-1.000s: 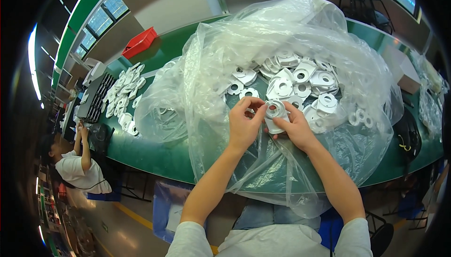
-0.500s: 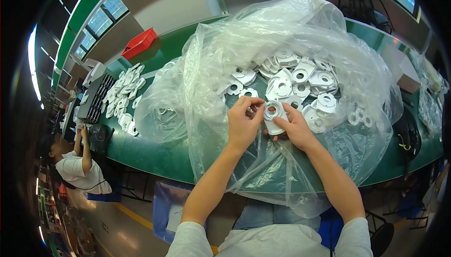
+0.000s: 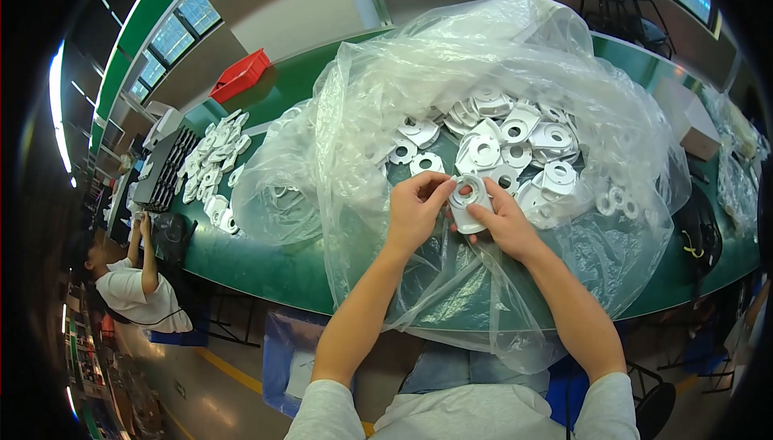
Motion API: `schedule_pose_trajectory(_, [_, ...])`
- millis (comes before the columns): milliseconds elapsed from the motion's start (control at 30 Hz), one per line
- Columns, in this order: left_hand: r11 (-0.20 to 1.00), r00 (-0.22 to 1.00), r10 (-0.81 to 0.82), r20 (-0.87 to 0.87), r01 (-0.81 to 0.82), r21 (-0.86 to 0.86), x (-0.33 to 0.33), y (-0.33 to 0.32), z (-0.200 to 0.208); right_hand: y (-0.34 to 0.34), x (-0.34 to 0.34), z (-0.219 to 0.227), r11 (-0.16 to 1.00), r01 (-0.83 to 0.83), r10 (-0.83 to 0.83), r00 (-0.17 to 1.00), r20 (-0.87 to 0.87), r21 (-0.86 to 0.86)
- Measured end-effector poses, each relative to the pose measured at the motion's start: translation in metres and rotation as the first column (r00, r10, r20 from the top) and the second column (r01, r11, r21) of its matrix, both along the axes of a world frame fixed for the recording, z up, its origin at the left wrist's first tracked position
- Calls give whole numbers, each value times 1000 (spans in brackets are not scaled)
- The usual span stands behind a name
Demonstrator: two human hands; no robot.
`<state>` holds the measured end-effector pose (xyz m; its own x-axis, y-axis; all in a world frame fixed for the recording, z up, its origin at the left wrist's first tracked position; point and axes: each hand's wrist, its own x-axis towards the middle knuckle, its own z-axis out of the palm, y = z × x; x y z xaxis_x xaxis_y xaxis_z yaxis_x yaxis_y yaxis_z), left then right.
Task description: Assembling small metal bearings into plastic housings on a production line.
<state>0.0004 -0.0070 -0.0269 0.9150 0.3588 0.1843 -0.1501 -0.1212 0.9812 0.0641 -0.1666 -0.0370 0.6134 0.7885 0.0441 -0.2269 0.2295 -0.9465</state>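
A white ring-shaped part with a flat, widening base [image 3: 469, 213] is held over the plastic sheet in front of me. My right hand [image 3: 507, 221] grips its right side, thumb on the face and fingers behind. Against its upper left edge, my left hand [image 3: 417, 208] is closed in a pinch, thumb and forefinger at the rim; the exact contact is partly hidden. Just beyond my hands lies a heap of similar white parts [image 3: 517, 154], several with round holes, inside a large clear plastic bag [image 3: 362, 94].
The green table [image 3: 266, 267] curves across the view. More white parts [image 3: 211, 158] lie at left, near dark stacked trays [image 3: 161, 178] and a red bin [image 3: 240, 75]. A co-worker [image 3: 141, 295] sits at far left. A box [image 3: 696, 126] and black bag [image 3: 699, 231] are at right.
The held part has tilted slightly, showing more of its flat base. My left fingers have closed in nearer its rim. The heap and bag look unchanged.
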Motion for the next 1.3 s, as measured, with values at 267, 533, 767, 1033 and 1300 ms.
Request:
schedule_pose_trajectory(267, [999, 1000, -21, 20, 22, -27, -3, -4, 4, -2, -4, 5, 999, 25, -25, 1000, -4, -25])
schedule_pose_trajectory(533, [983, 984, -62, 164, 32, 179, -4, -11, 14, 3, -2, -7, 985, 167, -169, 984, 49, 29])
schedule_pose_trajectory(767, [918, 995, -73, 75, 38, 394, -8, -3, 14, 2, -11, 0, 973, 197, -167, 961, 221, -120])
schedule_pose_trajectory(1033, [890, 982, -97, 164, 12, 456, -6, -6, 16, 1, -6, -10, 976, 206, -191, 968, 160, -77])
schedule_pose_trajectory(1300, [837, 946, -312, -85, 317, 446, -16, 19, 28, -8, -2, 11, 967, -71, 64, 997, -36, -245])
